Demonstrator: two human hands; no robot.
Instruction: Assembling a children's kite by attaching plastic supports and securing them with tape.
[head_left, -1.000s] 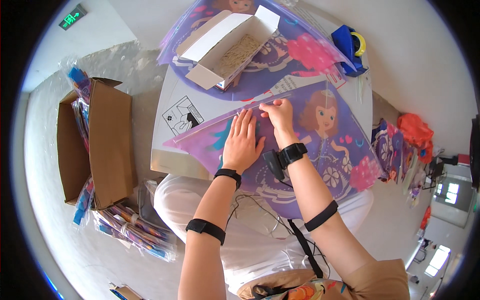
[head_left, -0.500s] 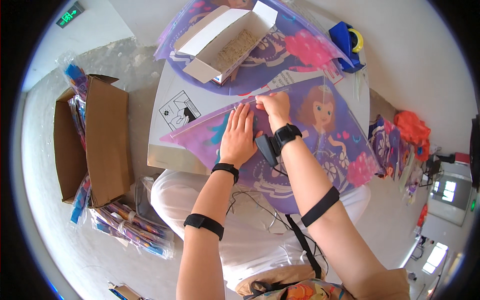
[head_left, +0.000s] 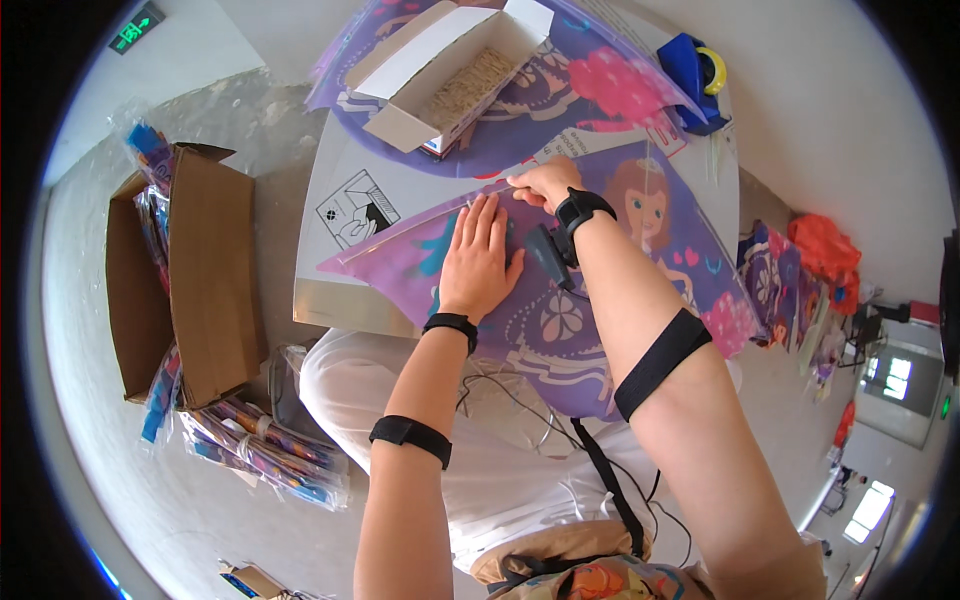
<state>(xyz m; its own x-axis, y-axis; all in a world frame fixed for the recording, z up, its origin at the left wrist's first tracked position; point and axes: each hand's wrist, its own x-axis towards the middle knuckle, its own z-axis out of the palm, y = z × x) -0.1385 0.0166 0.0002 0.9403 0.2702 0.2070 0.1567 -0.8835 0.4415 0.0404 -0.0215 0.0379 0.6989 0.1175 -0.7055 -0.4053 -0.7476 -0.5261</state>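
A purple printed plastic kite sheet [head_left: 560,310], with a cartoon princess on it, lies over the near half of the table and hangs past its edge. My left hand [head_left: 478,258] rests flat on its pink part, fingers stretched toward the upper hem. At that hem, my right hand [head_left: 548,185] is closed, thumb and fingers pinched at the edge; whether a thin rod is between them I cannot make out. Farther back lies a second purple printed sheet [head_left: 400,140]. On it stands an opened white carton [head_left: 400,75] holding many small pale pieces.
A blue tape dispenser [head_left: 690,85] with yellow tape sits at the table's [head_left: 350,310] far right. On the floor to the left are a brown cardboard box [head_left: 215,280] and bagged bundles [head_left: 270,450]. More printed sheets [head_left: 775,280] and a red bag [head_left: 828,250] lie at the right.
My right hand has risen slightly along the hem, and its forearm has swung right. My left hand stays flat on the sheet, its fingertips slightly nearer the hem.
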